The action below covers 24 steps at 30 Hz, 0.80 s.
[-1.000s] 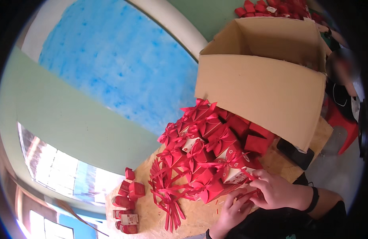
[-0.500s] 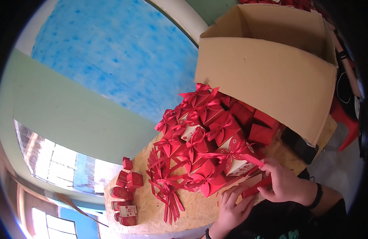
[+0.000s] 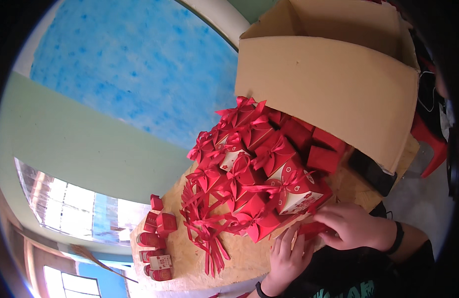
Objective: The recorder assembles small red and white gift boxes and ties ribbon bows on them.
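A heap of small red gift boxes with ribbon bows (image 3: 249, 169) lies on a chipboard table (image 3: 239, 258). My right hand (image 3: 351, 226) grips a red box piece (image 3: 314, 229) at the near edge of the heap, just below a red and white box (image 3: 299, 196). My left hand (image 3: 286, 260) rests on the table beside it, fingers spread, fingertips touching the same red piece. A bundle of loose red ribbons (image 3: 207, 233) lies to the left of my left hand.
A large open cardboard carton (image 3: 328, 84) stands behind the heap. Several small red boxes (image 3: 157, 238) sit apart at the table's left end. A dark flat object (image 3: 373, 171) lies by the carton. Green and blue floor lies beyond the table.
The view has shifted, and the heap and carton sit lower and nearer. My right hand has stayed on the red piece at the heap's near edge; my left hand has spread flat beside it.
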{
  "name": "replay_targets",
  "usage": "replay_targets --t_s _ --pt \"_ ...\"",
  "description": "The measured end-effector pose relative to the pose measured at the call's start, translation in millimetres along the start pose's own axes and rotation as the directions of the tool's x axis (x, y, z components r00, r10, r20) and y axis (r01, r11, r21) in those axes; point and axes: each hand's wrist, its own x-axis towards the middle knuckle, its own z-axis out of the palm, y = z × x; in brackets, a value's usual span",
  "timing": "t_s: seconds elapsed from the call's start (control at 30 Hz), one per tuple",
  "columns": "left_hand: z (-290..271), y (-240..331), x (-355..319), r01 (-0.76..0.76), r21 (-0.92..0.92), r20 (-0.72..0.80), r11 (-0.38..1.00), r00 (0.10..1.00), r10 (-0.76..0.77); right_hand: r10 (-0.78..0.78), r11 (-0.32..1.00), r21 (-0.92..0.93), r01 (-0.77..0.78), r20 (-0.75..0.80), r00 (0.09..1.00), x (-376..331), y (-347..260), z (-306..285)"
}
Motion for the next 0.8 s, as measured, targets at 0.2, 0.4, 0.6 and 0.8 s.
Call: replay_targets --t_s 0.2,0.4,0.6,0.8 --pt "7 2 1 0.001 -0.027 0.043 1.000 0.999 0.000 -0.087 0.989 0.132 0.071 0.116 0.990 6 -5 -2" --pt "4 -4 -2 0.068 -0.328 0.097 0.942 0.995 -0.038 -0.019 0.960 0.279 -0.016 0.120 0.993 -2 -3 -2" --pt "-62 -2 15 -0.079 -0.256 0.126 0.963 0.985 0.114 0.015 0.959 0.277 -0.054 0.139 0.990 -9 -1 -8" --pt "-144 -21 70 0.002 -0.190 -0.939 0.982 0.291 -0.183 0.055 0.986 0.145 -0.078 0.159 0.986 0 0 1"
